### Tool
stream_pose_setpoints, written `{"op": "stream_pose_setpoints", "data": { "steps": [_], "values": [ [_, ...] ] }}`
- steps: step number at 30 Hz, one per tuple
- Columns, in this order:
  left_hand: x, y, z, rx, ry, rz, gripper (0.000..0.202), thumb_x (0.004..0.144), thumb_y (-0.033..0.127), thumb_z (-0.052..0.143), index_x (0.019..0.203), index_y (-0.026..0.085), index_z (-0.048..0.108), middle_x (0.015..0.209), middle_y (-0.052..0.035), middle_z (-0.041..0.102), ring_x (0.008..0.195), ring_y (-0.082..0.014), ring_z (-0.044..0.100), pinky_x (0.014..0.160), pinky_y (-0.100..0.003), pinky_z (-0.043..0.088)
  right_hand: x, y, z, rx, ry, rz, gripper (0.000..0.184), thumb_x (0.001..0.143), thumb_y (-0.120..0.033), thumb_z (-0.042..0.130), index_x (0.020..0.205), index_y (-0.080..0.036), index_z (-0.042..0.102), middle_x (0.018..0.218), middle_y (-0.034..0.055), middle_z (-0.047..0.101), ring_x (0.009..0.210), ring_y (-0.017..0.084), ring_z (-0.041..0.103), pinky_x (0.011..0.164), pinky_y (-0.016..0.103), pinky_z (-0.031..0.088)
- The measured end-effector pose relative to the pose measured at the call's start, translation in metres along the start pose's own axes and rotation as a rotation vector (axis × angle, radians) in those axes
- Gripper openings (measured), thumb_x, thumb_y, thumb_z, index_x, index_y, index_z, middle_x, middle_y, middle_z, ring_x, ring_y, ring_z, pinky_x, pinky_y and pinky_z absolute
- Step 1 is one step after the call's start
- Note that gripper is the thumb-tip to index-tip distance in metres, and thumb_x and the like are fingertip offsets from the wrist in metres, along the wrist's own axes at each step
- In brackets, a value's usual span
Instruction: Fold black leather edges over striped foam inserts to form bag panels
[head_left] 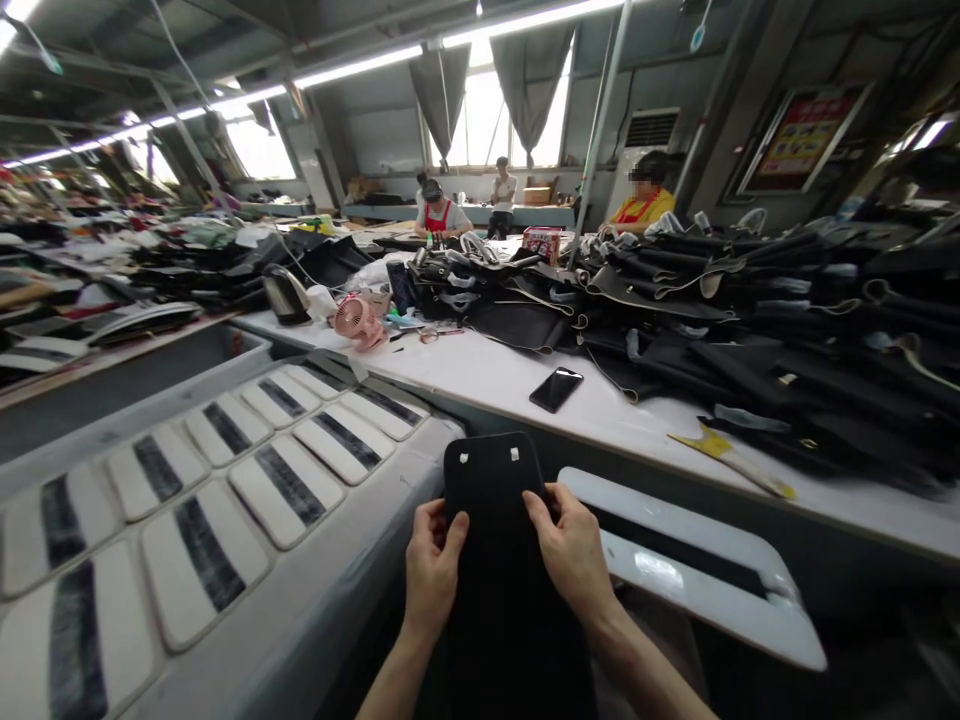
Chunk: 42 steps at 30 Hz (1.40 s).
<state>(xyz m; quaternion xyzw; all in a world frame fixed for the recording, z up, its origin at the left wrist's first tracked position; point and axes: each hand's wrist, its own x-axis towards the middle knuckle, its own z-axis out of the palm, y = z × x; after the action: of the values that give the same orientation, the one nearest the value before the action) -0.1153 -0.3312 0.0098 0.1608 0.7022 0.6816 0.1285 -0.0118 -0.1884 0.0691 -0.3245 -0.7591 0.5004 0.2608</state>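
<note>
A long black leather panel (pixel 491 480) with two small pale tabs near its rounded top edge stands in front of me, low in the middle of the view. My left hand (pixel 431 570) grips its left edge, thumb on the face. On the opposite edge my right hand (pixel 574 550) pinches the panel, fingers curled. Both hands are closed on it.
A grey machine bed (pixel 315 610) with several white pads lies at left. A white table (pixel 510 375) carries a black phone (pixel 556 388), a pink fan (pixel 355 320) and heaps of black leather pieces (pixel 787 320). A white slotted plate (pixel 697 560) sits at right. Seated workers (pixel 439 212) are far back.
</note>
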Motion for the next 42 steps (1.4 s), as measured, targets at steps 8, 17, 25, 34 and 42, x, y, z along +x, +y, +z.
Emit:
{"op": "stream_pose_setpoints", "data": {
  "steps": [8,17,25,34,42],
  "values": [
    [-0.005,0.005,0.021,-0.020,-0.063,0.025,0.029,0.086,0.045,0.062,0.094,0.020,0.052,0.080,-0.0014,0.067,0.072,-0.0175,0.065,0.066,-0.027,0.052,-0.007,0.022,-0.010,0.156,0.032,0.046,0.035,0.086,-0.052,0.056,0.072,-0.020,0.055,0.063,0.0003,0.058,0.056,0.015,0.049,0.052,0.025,0.037],
    [-0.010,0.028,0.023,0.033,-0.160,0.077,0.028,0.090,0.044,0.058,0.098,0.020,0.047,0.077,0.0008,0.062,0.067,-0.0140,0.058,0.060,-0.023,0.045,0.019,0.012,-0.031,0.109,-0.006,-0.042,0.038,0.090,-0.056,0.049,0.077,-0.021,0.052,0.069,-0.0006,0.054,0.065,0.016,0.049,0.058,0.026,0.039],
    [0.016,0.043,0.027,0.159,-0.210,0.159,0.033,0.094,0.045,0.049,0.076,0.018,0.049,0.065,0.0042,0.042,0.061,-0.0097,0.038,0.055,-0.021,0.032,0.006,0.022,-0.031,0.342,-0.080,0.018,0.031,0.086,-0.050,0.059,0.078,-0.021,0.054,0.068,-0.0019,0.050,0.064,0.015,0.044,0.056,0.025,0.038],
    [0.022,0.051,-0.001,0.264,-0.245,0.155,0.036,0.091,0.048,0.051,0.074,0.017,0.059,0.064,0.0015,0.053,0.059,-0.0133,0.049,0.056,-0.023,0.040,-0.003,0.016,-0.029,0.339,-0.049,-0.029,0.034,0.088,-0.047,0.058,0.070,-0.019,0.048,0.064,-0.0041,0.038,0.060,0.011,0.035,0.053,0.023,0.030],
    [0.074,0.154,0.006,0.486,-0.946,0.378,0.040,0.071,0.039,0.074,0.110,0.026,0.071,0.104,-0.0064,0.071,0.101,-0.0271,0.063,0.095,-0.036,0.047,-0.021,-0.028,-0.011,0.199,-0.257,-0.184,0.027,0.092,-0.039,0.053,0.074,-0.019,0.052,0.060,-0.0051,0.043,0.055,0.010,0.036,0.051,0.024,0.027]
  ]
}}
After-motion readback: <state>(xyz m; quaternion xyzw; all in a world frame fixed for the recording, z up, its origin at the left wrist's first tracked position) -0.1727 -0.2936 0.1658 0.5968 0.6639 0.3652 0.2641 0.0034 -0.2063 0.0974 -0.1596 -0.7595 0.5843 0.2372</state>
